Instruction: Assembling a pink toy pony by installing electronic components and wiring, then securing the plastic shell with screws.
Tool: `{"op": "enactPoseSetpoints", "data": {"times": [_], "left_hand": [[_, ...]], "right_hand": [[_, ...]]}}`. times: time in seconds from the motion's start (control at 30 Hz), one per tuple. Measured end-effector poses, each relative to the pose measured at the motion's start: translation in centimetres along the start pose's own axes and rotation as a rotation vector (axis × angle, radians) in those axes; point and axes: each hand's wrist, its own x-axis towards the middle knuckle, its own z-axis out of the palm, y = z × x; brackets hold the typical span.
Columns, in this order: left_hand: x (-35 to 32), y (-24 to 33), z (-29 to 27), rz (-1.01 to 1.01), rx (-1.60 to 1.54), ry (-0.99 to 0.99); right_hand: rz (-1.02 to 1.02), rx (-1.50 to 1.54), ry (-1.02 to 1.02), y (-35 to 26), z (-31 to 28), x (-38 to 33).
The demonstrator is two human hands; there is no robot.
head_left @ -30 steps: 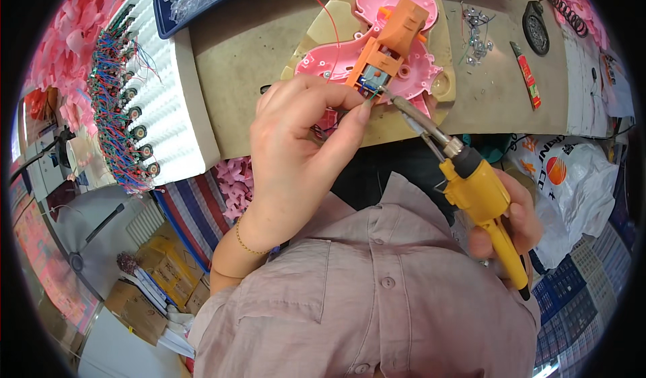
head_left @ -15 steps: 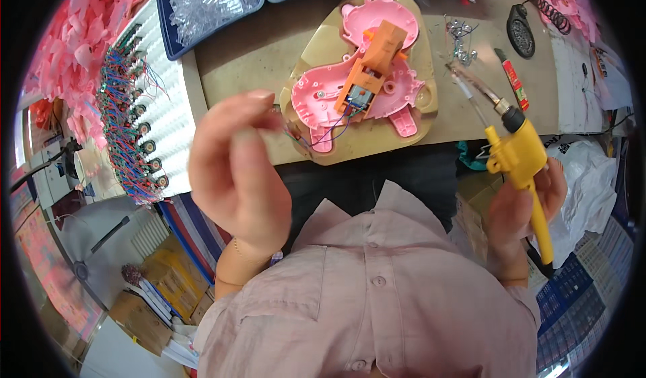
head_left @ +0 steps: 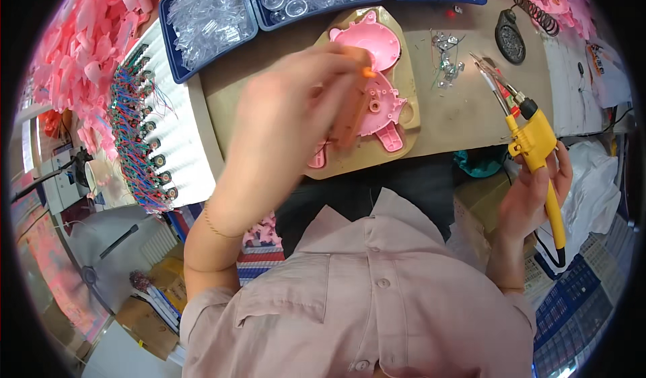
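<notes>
My left hand point(head_left: 286, 105), blurred, reaches across the bench with its fingers closed over an orange plastic motor housing point(head_left: 352, 112). The housing is tilted above a pink toy shell half point(head_left: 370, 40), which lies in a tan moulded holder point(head_left: 408, 102). My hand and the housing cover the shell's left part; the motor and wires seen earlier are hidden. On the right, my right hand point(head_left: 528, 200) is wrapped round the handle of a yellow soldering gun point(head_left: 535, 141). Its metal tip and thin feed tube point up and away, apart from the holder.
Blue bins point(head_left: 253, 7) of clear plastic parts line the back. At left, wired round parts point(head_left: 138, 136) sit on a white ridged tray point(head_left: 185, 119). Small metal bits point(head_left: 445, 62), a black coiled-cord stand point(head_left: 510, 38) and a red tool point(head_left: 515, 109) lie at right. Pink parts point(head_left: 87, 48) are heaped far left.
My left hand has moved right and forward from beside the holder onto the orange housing, which now tilts. The soldering gun has shifted slightly right, still in my right hand.
</notes>
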Motion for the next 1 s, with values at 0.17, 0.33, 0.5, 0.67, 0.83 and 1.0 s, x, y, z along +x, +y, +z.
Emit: {"op": "enactPoseSetpoints", "data": {"times": [0.17, 0.33, 0.5, 0.67, 0.83, 1.0], "left_hand": [[-2.2, -2.5, -0.6, -0.013, 0.128, 0.099], [-4.1, -0.3, 1.6, -0.027, 0.055, 0.155], [-3.1, -0.4, 2.4, -0.033, 0.074, 0.097], [-3.1, -0.4, 2.4, -0.067, 0.024, 0.097], [-3.2, -0.4, 2.5, -0.074, 0.008, 0.105], [-3.1, -0.4, 2.5, -0.060, 0.004, 0.111]], "right_hand": [[0.050, -0.010, -0.067, 0.4, 0.7, -0.2], [0.028, -0.037, -0.226, -0.8, 1.7, -0.9], [0.085, 0.125, -0.521, -1.9, 0.4, -2.3], [-0.089, 0.120, -0.684, -1.5, 1.1, -2.0], [-0.044, 0.222, -0.858, -2.1, 2.2, -1.3], [-0.201, 0.250, -0.768, -1.7, 3.9, -1.4]]}}
